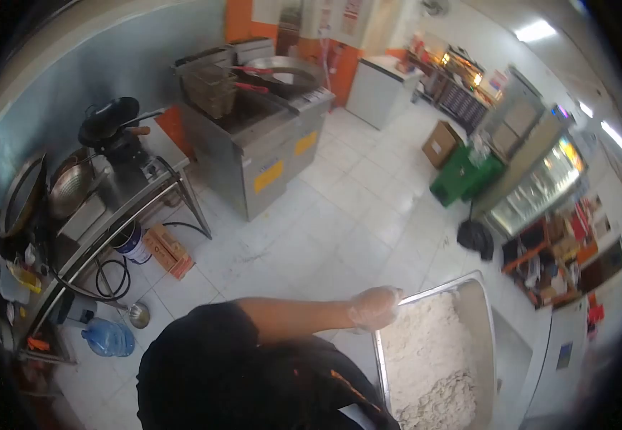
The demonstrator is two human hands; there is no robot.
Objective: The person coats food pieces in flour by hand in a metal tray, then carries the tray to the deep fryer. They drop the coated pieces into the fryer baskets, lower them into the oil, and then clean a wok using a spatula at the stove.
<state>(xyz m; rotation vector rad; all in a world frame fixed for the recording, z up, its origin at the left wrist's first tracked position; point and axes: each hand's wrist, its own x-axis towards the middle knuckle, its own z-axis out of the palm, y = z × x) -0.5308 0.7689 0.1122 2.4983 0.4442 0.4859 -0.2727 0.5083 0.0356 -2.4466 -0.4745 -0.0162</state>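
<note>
My left hand (375, 308), in a clear plastic glove, is closed on the corner rim of a deep metal tray (485, 315). White flour (425, 333) fills much of the tray, smooth at the far end and lumpier near the bottom of the view. The black-sleeved left arm reaches across from my body. My right hand is out of view.
A steel fryer (253, 150) with wire baskets stands at upper left. Left of it, a metal table (160, 158) carries a wok burner. A water jug (108, 337) and a cardboard box (169, 251) sit on the floor. A green bin (465, 175) and a display fridge (540, 179) are at right.
</note>
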